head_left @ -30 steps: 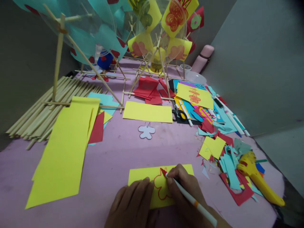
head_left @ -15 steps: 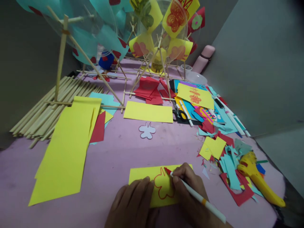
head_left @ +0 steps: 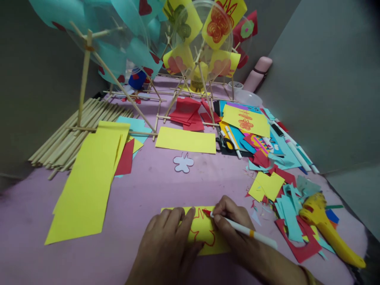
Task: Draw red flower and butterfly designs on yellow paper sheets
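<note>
A yellow paper strip (head_left: 208, 250) lies near the front of the pink tabletop, with a red butterfly outline drawn on it. Fingers lying flat, my left hand (head_left: 166, 241) rests on the strip's left part, beside the outline. My right hand (head_left: 237, 227) grips a white felt-tip marker (head_left: 252, 233) with an orange band. Its red tip touches the paper or is just above it, close to the butterfly's antennae. Farther back lies a pale butterfly cutout (head_left: 183, 162), and behind it another yellow strip (head_left: 186, 140).
Yellow sheets (head_left: 86, 186) and wooden sticks (head_left: 71, 134) lie left. Stick-framed pinwheels (head_left: 197, 59) stand at the back. Scissors (head_left: 227, 144), paper scraps (head_left: 289, 209) and a yellow glue gun (head_left: 326, 229) are on the right. A pink bottle (head_left: 257, 74) is by the wall.
The red outline has grown at the top left, around the antennae. My left hand sits slightly higher on the strip; the marker tip has shifted a little left. The view has shifted slightly.
</note>
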`<state>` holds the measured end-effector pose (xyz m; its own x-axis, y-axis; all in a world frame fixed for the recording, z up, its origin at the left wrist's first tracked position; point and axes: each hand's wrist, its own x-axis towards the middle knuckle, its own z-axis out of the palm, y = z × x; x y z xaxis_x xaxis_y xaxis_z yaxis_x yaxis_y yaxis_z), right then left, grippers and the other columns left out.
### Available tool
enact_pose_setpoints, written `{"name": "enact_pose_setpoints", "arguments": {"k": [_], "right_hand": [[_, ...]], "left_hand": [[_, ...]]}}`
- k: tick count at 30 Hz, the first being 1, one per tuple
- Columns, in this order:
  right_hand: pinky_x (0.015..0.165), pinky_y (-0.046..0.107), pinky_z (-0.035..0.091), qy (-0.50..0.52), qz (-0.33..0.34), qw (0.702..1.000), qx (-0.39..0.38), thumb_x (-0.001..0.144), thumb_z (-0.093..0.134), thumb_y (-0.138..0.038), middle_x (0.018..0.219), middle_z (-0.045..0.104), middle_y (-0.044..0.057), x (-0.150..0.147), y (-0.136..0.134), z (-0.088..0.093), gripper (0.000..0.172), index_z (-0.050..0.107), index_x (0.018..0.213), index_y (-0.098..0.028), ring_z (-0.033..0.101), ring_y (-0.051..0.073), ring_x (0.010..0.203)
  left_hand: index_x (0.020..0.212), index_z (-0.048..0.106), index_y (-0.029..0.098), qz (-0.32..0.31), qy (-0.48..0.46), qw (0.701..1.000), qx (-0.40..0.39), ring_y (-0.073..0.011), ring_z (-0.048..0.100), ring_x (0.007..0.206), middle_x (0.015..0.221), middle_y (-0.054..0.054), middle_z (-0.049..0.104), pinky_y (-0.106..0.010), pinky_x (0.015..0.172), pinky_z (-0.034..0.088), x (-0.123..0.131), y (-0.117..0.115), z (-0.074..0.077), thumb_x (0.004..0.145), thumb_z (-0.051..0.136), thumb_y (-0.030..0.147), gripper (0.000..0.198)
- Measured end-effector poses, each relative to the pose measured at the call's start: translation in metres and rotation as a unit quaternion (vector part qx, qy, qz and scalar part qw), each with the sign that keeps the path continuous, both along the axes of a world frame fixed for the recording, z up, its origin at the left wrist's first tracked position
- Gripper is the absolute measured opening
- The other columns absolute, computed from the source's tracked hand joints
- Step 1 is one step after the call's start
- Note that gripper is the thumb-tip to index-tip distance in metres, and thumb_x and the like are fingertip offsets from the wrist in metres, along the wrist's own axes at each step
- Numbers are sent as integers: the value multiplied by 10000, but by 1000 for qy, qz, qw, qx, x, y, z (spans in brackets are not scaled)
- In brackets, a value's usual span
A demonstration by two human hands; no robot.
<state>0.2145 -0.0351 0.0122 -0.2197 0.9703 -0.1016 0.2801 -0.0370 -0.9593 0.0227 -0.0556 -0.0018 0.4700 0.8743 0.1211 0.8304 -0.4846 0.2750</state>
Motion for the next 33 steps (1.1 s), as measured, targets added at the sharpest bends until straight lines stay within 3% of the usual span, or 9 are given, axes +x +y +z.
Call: {"name": "enact_pose_setpoints", "arguments": {"k": [3, 7, 15, 33], "right_hand": [[402, 199, 226, 2, 15, 1000, 1, 830, 421, -262, 503, 348, -97, 3, 2, 0, 123, 412, 714, -224, 311, 92, 423], [398, 198, 228, -8, 7, 1000, -2, 852, 412, -258, 504, 351, -93, 10, 4, 2, 141, 410, 714, -229, 317, 95, 423], [401, 202, 230, -9, 21, 999, 31, 877, 405, -225, 491, 338, -101, 12, 1, -1, 150, 401, 727, -232, 317, 89, 403], [404, 201, 257, -36, 27, 999, 17, 864, 396, -228, 507, 400, -86, 8, 3, 1, 121, 406, 743, -228, 383, 91, 408]], "left_hand": [[1165, 530, 245, 19, 0, 1000, -5, -225, 572, 780, 958, -33, 632, -357, 659, 425, 7, 5, 0, 803, 596, 434, 414], [1120, 553, 273, 34, 22, 999, 3, -221, 563, 762, 914, -15, 626, -343, 648, 395, 10, 7, 0, 781, 616, 423, 376], [1118, 544, 289, -7, 20, 998, 52, -219, 537, 717, 902, -25, 598, -344, 610, 388, 7, 5, -4, 796, 592, 376, 337], [1111, 526, 280, 28, 1, 999, 21, -245, 504, 769, 940, -40, 579, -394, 656, 384, 12, 2, -4, 778, 616, 358, 354]]}}
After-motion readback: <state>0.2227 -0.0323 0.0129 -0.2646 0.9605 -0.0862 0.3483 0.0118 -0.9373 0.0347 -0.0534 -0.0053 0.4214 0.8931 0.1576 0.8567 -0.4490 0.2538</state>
